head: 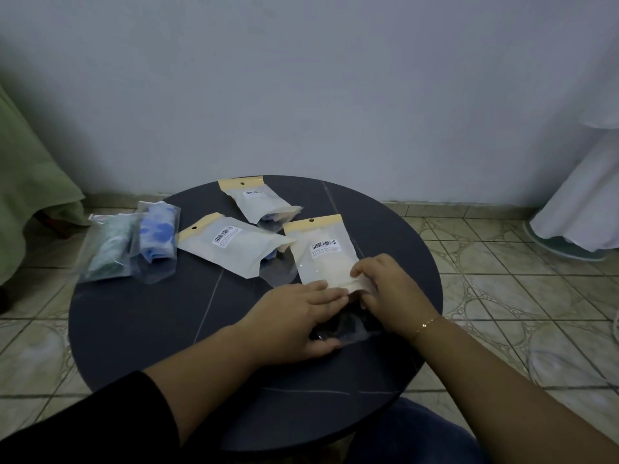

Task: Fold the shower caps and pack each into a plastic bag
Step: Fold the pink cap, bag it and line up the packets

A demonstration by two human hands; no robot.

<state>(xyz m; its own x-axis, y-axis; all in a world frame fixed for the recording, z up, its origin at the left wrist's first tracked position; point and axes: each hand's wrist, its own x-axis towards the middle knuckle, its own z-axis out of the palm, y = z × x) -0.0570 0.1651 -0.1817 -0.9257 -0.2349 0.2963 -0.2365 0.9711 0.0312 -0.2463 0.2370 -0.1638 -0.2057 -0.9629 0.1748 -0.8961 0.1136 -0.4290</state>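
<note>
A white plastic bag [323,254] with a tan header and a barcode label lies on the round dark table [150,316]. My right hand [385,289] pinches its near open edge. A dark folded shower cap [348,324] sits half under my left hand [294,316], which holds it at the bag's mouth, fingers flat on top and thumb beneath. Two more white bags [231,244] [264,200] lie behind, each with something blue showing at its open end. At the table's left edge lie two clear bags, one with a blue cap [157,236], one with a green cap [109,247].
The table stands on a tiled floor [502,279] close to a pale wall. A green cloth [30,182] hangs at the left and a white cloth [582,202] at the right. My knee in blue trousers [412,433] is under the table's near edge.
</note>
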